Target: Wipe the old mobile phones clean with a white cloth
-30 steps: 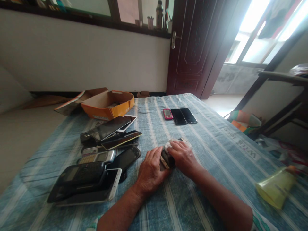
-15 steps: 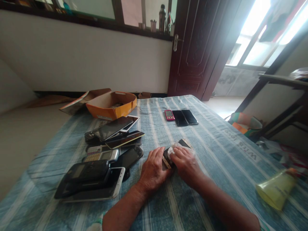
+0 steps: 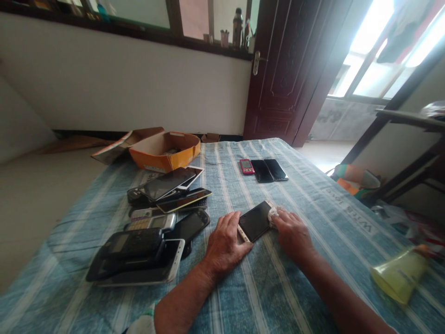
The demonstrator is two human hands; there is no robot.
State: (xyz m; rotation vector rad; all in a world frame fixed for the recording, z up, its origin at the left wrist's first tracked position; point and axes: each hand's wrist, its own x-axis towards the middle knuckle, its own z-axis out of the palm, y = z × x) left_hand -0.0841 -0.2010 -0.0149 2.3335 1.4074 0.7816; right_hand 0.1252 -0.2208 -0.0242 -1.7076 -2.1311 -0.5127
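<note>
A smartphone [image 3: 255,221] with a dark screen and pale gold ends lies face up on the striped cloth. My left hand [image 3: 227,239] grips its near left end, thumb at the near corner and fingers along the left edge. A crumpled white tissue [image 3: 273,217] is pinched in my right hand [image 3: 294,232], pressed at the phone's right edge near the far end. Left of my hands is a loose pile of old phones, among them a black handset [image 3: 134,248], a silver keypad phone [image 3: 151,222] and a black smartphone [image 3: 189,226].
Behind the pile stands an open orange box [image 3: 165,155]. A pink phone [image 3: 246,166] and two black smartphones [image 3: 269,170] lie in a row farther back. A yellow translucent container [image 3: 399,273] rests at the right on the striped cloth [image 3: 313,287]. A dark red door [image 3: 285,74] stands beyond.
My right hand has slid the tissue rightward from the middle of the screen to its right edge, uncovering the screen. My left hand keeps its hold. The view has shifted slightly.
</note>
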